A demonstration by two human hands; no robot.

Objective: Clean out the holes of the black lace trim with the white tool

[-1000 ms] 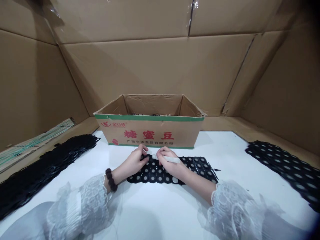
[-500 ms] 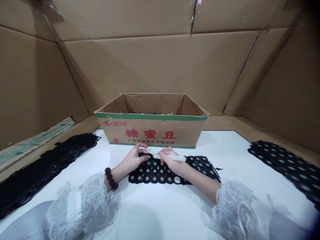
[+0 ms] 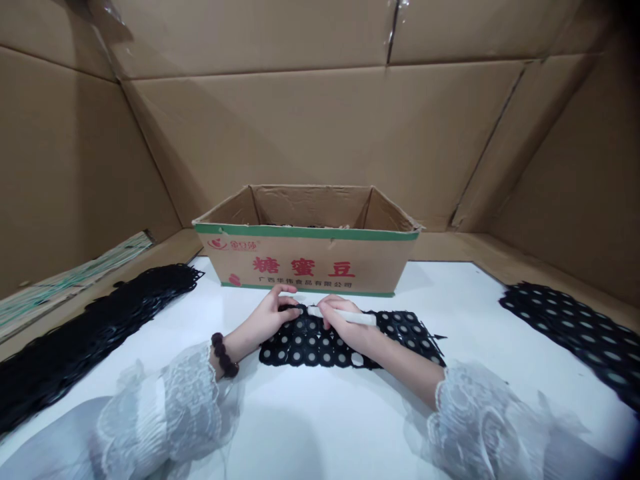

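Observation:
A black sheet (image 3: 305, 350) of joined rings, with pale round spots in rows, lies flat on the white tabletop. My left hand (image 3: 265, 319) rests at its far left corner. Its thumb lies on the sheet, and the index finger stretches out apart from it, with nothing visibly held. In my right hand (image 3: 347, 325) is a white pen-shaped tool (image 3: 361, 318), gripped like a pen and slanted to the right. Its tip points left over the sheet's far edge, close to my left thumb. Whether the tip touches a ring cannot be made out. One spot near the front edge is larger and whiter.
Behind the sheet stands an open cardboard box (image 3: 305, 257) with dark pieces partly visible inside. A black stack (image 3: 100, 333) lies at the left, near pale green-striped strips (image 3: 100, 263). Another spotted black sheet (image 3: 575, 333) lies at the right. Cardboard walls (image 3: 310, 127) surround the table.
The whole view has shifted slightly. Both hands keep nearly the same pose at the sheet's far edge, and the white tool stays in my right hand.

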